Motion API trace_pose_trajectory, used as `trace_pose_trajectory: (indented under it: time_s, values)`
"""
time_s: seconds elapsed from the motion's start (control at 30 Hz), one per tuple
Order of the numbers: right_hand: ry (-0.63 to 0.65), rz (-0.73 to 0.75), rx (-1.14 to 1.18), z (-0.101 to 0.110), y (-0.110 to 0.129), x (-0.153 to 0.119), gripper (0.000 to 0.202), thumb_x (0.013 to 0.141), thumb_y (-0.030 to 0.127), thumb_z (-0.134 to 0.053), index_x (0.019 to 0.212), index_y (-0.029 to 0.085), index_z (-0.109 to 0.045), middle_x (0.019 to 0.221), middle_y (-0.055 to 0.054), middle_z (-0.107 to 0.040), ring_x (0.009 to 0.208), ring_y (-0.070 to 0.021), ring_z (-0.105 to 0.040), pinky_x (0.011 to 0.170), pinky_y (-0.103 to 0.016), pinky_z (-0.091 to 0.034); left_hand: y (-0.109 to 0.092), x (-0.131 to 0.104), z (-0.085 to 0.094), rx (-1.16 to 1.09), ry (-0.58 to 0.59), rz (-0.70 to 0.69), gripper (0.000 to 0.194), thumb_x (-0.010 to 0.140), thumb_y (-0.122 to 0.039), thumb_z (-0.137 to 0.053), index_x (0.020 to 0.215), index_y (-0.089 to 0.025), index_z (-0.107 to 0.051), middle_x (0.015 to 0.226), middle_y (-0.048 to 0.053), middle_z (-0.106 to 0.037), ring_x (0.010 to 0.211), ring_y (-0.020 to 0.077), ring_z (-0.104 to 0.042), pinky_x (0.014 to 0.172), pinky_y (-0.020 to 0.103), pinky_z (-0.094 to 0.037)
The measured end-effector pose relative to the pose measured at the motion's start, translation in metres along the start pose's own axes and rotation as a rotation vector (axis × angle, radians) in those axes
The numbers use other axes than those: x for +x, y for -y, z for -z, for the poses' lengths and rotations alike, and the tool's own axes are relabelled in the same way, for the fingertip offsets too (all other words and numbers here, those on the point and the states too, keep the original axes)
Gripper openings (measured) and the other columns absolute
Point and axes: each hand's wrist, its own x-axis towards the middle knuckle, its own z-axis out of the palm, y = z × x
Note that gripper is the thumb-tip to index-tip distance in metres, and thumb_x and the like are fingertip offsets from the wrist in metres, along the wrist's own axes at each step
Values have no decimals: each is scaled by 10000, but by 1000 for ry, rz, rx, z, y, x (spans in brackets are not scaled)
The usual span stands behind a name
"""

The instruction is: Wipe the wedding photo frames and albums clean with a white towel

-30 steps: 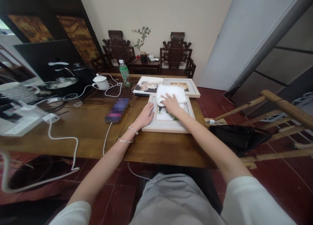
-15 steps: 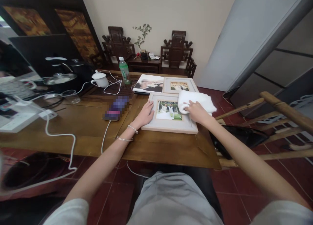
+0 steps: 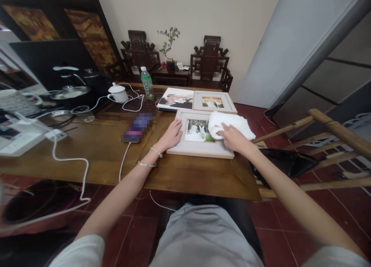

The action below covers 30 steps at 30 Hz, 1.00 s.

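A white picture frame (image 3: 199,150) with a photo of two people lies flat on the wooden table (image 3: 179,174). My left hand (image 3: 173,134) rests on its left edge, palm down with the fingers stretched out. On the frame's right part is a folded white cloth (image 3: 233,124), which my right hand (image 3: 233,137) grips from the near side. The cloth covers the frame's upper right corner and hangs past its right edge. Behind it lie a second white frame (image 3: 230,100) and a white-edged photo panel (image 3: 177,98).
Left of the frames are a phone (image 3: 136,128) on a cable, a green-labelled bottle (image 3: 147,83), a lidded white cup (image 3: 118,93), a clear cup (image 3: 83,113) and a power strip (image 3: 23,141). A wooden chair (image 3: 339,124) stands at the right.
My right hand and the cloth have moved slightly toward me on the frame, the cloth's left end lower over the photo's right side. My left hand has stayed in place.
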Motion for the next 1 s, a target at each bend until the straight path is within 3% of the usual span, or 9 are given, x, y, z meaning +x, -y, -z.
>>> trace_pose_trajectory:
  time_s: [0.1,0.2,0.33,0.47,0.57,0.7,0.87,1.0]
  values:
    - [-49,-23,-15,-10,-13,26,521,741,-27,-410,1173,102,-671,1310,-194,-601,1305,-315,-454,1034,-436,-345,0,0,0,-16,0,6,509,926,-270,-402,1396,-85,-467,1518,159,-415,1467,306,-267,1208,513,-230]
    - [-52,-11,-31,-13,-14,30,531,737,-36,-391,1171,97,-666,1352,-188,-579,1328,-314,-431,1037,-461,-344,-2,-1,0,-11,-1,17,504,929,-265,-398,1390,-73,-470,1516,171,-413,1467,305,-265,1211,506,-227]
    - [-25,59,-23,-9,6,-4,525,716,-40,-396,1134,102,-681,1442,-166,-512,1331,-339,-422,1040,-504,-350,-5,-1,0,9,-3,17,518,930,-251,-383,1386,-17,-460,1511,209,-404,1463,320,-268,1213,503,-226]
    - [48,89,42,2,32,-49,554,727,-27,-401,1194,118,-662,1490,-155,-461,1382,-348,-378,1079,-535,-337,-3,0,-2,23,-12,9,508,928,-251,-384,1385,-45,-472,1514,183,-411,1464,317,-269,1213,507,-225]
    - [101,52,87,10,47,-62,577,734,-20,-400,1225,144,-654,1501,-142,-448,1394,-348,-373,1078,-539,-354,-2,1,-4,33,-5,16,516,926,-269,-385,1367,-20,-486,1511,202,-407,1467,321,-260,1217,492,-217]
    - [119,45,127,16,71,-42,582,745,-4,-403,1253,153,-643,1498,-137,-456,1376,-371,-387,1069,-574,-347,-1,2,-5,16,-16,32,512,927,-308,-406,1363,-55,-498,1506,187,-422,1466,315,-265,1213,497,-217]
    - [83,176,194,17,109,-2,567,766,12,-412,1273,142,-629,1521,-126,-427,1396,-371,-345,1088,-588,-305,-1,1,-4,10,-20,29,514,958,-315,-345,1374,-49,-489,1505,189,-424,1465,303,-269,1210,496,-222]
    - [51,225,209,15,113,5,569,763,-2,-406,1268,138,-627,1520,-130,-428,1410,-354,-329,1098,-575,-287,0,0,-3,15,-15,-2,512,969,-303,-304,1381,-57,-484,1504,181,-429,1461,293,-282,1208,486,-240]
